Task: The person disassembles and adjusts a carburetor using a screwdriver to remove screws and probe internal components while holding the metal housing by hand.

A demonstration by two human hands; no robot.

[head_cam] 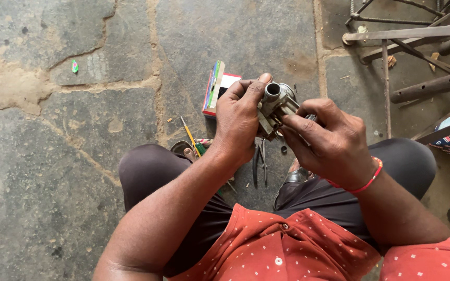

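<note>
the grey cast-metal carburettor with its round open throat (pixel 274 104) sits above my knees, gripped in my left hand (pixel 238 122) while my right hand (pixel 329 143) pinches its side, and it could slip onto the stone floor (pixel 53 171) near the small red, white and green cardboard box (pixel 215 88).

Loads of open stone floor (pixel 53 156) left of the small cardboard box (pixel 217 88), nothing there but a tiny scrap. Right below the box it gets cramped: screwdriver (pixel 189 136), pliers (pixel 260 161) and small bits lie between the knees. Far right of the box, rusty metal bars (pixel 417 57) and a frame block that corner.
</note>
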